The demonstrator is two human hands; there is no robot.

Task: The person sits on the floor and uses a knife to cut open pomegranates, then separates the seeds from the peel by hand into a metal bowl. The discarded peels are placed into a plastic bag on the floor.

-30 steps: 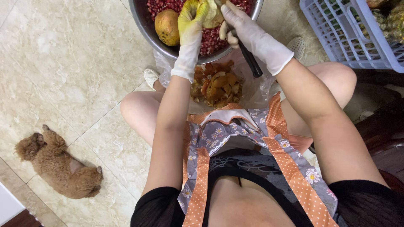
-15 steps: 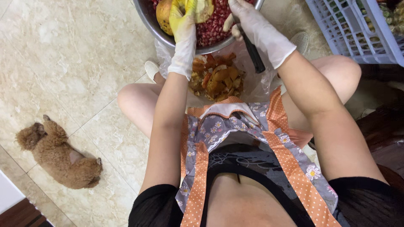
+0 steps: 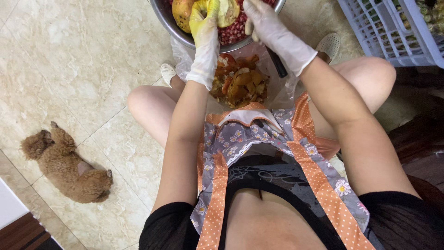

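Both my hands wear white gloves and work over a metal bowl (image 3: 184, 38) at the top edge, which holds red pomegranate seeds (image 3: 237, 30) and a whole yellow-brown pomegranate (image 3: 181, 11). My left hand (image 3: 203, 21) grips a broken piece of pomegranate (image 3: 228, 11) above the seeds. My right hand (image 3: 262, 19) touches the same piece and holds a black-handled knife (image 3: 278, 65), whose handle sticks out below the wrist. The blade is hidden. A clear plastic bag of orange peels (image 3: 240, 82) sits between my knees, just under the bowl.
A small brown curly dog (image 3: 69, 164) lies on the tiled floor at the left. A lilac plastic basket (image 3: 384, 32) stands at the top right. My feet wear white slippers (image 3: 167, 71) beside the bag. Dark wooden furniture is at the right edge.
Both hands and the bowl sit higher in the view than a second ago, partly cut off by the top edge. The dog has kept its place.
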